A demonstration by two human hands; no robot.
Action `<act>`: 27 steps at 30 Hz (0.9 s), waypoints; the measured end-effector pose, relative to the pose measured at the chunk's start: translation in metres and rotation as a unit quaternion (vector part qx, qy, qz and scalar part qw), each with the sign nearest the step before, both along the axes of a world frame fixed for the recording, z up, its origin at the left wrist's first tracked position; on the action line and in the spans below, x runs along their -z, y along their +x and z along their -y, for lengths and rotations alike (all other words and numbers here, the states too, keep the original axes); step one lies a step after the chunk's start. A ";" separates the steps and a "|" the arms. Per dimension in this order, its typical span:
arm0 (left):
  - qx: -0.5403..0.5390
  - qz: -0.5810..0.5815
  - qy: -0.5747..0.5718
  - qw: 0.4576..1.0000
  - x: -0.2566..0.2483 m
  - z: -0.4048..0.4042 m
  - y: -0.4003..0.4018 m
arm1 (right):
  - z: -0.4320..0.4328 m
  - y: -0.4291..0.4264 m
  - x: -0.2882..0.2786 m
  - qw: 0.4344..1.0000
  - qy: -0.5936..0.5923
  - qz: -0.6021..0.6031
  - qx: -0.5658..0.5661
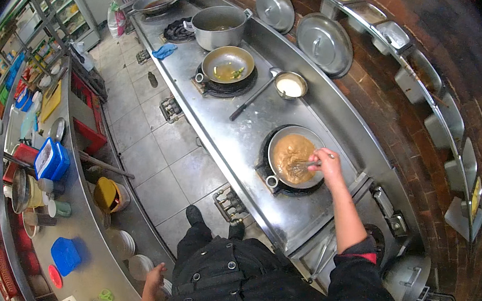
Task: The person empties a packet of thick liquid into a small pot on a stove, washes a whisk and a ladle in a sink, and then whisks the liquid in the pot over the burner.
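Observation:
My right hand (329,166) grips the handle of a wire whisk (297,168). The whisk's wires dip into a thick brown sauce (289,150) in a metal frying pan (323,137), which sits on a round black burner (267,147) of the steel cooktop. At my side, away from the stove, my left hand (155,276) hangs near the edge of the other counter, its fingers loosely curled; whether it holds anything is unclear. Beyond the sauce pan stand a small metal bowl of white liquid (288,87) and a long-handled ladle (251,99).
Farther along the cooktop are a frying pan with oil and green pieces (228,65), a large aluminium pot (217,29) and a blue cloth (164,51). Two metal lids (324,44) lean on the brick wall under a rail of containers. Gas valves (229,206) stick out below the front edge.

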State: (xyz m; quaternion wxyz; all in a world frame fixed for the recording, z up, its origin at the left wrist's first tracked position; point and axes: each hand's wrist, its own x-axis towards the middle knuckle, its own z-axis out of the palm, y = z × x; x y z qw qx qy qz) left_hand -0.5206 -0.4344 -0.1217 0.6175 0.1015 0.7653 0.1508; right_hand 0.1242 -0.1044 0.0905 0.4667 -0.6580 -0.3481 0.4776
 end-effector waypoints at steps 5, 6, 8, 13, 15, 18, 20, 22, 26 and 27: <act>0.082 -0.034 0.039 0.995 0.024 0.012 0.003 | 0.009 0.006 -0.010 0.999 0.034 0.001 0.013; 0.094 -0.036 0.047 0.994 0.028 0.014 0.003 | 0.017 0.004 0.003 0.999 0.030 -0.014 0.004; 0.121 -0.032 0.054 0.991 0.035 0.013 0.005 | 0.023 0.011 0.022 0.998 0.051 -0.041 -0.004; 0.180 -0.059 0.084 0.978 0.022 0.018 0.009 | 0.017 0.004 -0.002 0.997 0.067 -0.018 0.037; 0.175 -0.063 0.061 0.981 0.011 0.006 0.015 | 0.011 0.000 0.023 0.996 0.081 -0.014 0.014; 0.157 -0.072 0.026 0.985 -0.008 -0.009 0.023 | 0.006 -0.002 0.005 0.994 0.100 -0.027 0.042; 0.157 -0.081 0.005 0.984 -0.021 -0.016 0.022 | -0.004 0.002 0.031 0.990 0.134 -0.038 0.033; 0.157 -0.086 0.001 0.984 -0.026 -0.025 0.027 | -0.010 -0.003 0.041 0.994 0.105 0.032 0.021; 0.176 -0.136 0.063 0.973 -0.005 -0.018 0.007 | 0.003 -0.011 0.049 0.990 0.106 0.096 0.001; 0.165 -0.157 0.058 0.972 -0.011 -0.024 0.017 | 0.008 -0.013 0.051 0.985 0.118 0.121 -0.020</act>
